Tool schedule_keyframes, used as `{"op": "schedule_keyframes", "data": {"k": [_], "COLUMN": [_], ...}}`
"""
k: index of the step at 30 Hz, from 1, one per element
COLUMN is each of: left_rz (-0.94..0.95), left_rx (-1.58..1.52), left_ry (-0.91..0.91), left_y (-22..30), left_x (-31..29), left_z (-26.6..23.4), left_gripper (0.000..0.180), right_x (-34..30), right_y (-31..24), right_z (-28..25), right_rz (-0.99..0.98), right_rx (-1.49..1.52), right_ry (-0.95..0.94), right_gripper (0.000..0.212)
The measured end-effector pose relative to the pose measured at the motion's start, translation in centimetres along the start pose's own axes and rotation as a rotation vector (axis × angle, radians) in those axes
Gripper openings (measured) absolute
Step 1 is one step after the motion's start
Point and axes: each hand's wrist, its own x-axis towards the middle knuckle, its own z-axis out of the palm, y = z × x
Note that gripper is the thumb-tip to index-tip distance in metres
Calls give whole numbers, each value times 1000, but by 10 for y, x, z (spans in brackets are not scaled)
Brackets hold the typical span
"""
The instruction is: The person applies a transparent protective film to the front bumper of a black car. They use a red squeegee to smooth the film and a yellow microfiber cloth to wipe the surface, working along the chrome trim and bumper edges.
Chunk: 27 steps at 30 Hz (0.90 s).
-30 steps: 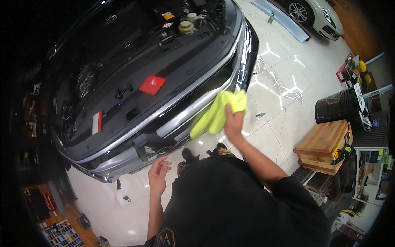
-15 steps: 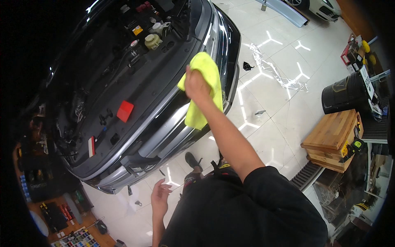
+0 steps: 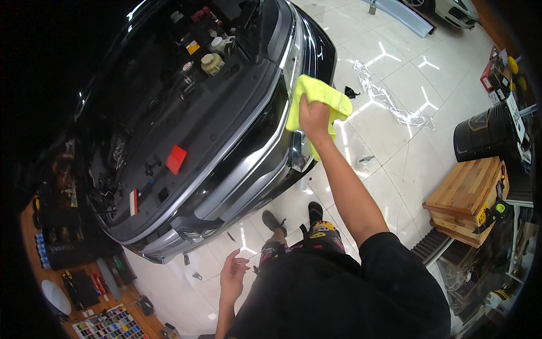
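A bright yellow-green microfibre cloth is gripped in my right hand, my arm stretched forward. The cloth lies against the front corner of a dark car, by the headlight, and part of it hangs down below my fist. Low beside my body, my left hand is empty, its fingers loosely curled and apart. The hood is raised, so the engine bay shows. On its black plastic cover rest a flat red squeegee and a red-and-white one.
Clear film scraps lie on the glossy tiled floor. To the right stand a wooden box and a black drum. A silver car panel lies far off near another car. Tools and a colour swatch board fill the lower left.
My right hand has carried the cloth to the right, outward along the car's front corner. My view has shifted a little, and both of my feet now show. My left hand stays empty.
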Motion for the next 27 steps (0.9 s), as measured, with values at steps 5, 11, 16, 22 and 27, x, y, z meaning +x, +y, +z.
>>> {"op": "schedule_keyframes", "data": {"k": [5, 11, 16, 22, 27], "left_rz": [35, 39, 49, 112, 56], "left_rx": [84, 84, 70, 101, 89], "left_ry": [-50, -36, -55, -80, -67], "left_y": [9, 19, 13, 26, 17], "left_x": [9, 12, 14, 26, 20], "left_z": [4, 5, 7, 19, 17], "left_gripper": [46, 48, 48, 48, 48], "right_x": [-23, 6, 22, 26, -14], "right_y": [-22, -40, -41, -11, -6], "right_z": [16, 25, 26, 16, 5], "right_rz": [-113, -106, -81, 154, 105], "right_rx": [-170, -156, -230, 11, 55], "right_ry": [-150, -74, -182, -103, 16], "right_gripper": [37, 42, 46, 47, 54]}}
